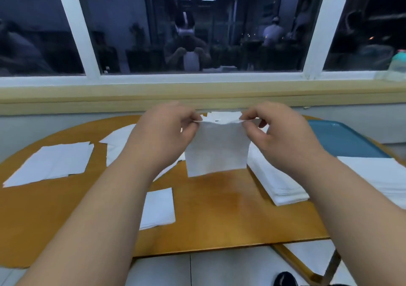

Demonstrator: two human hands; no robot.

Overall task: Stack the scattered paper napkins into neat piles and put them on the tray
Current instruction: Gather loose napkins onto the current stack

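A white paper napkin (216,149) hangs above the middle of the wooden table (219,209). My left hand (162,132) pinches its top left corner and my right hand (279,132) pinches its top right corner. A neat pile of napkins (279,184) lies under my right wrist. The blue tray (342,138) sits at the table's right, with another white pile (377,173) at its near end. Loose napkins lie at the left (52,165), behind my left hand (118,141), at the far middle (224,115) and near the front (159,207).
A window with white frames and a wooden sill (197,92) runs behind the table. A bottle (398,66) stands on the sill at the far right. Below the table's front edge are floor tiles and a dark shoe (285,279).
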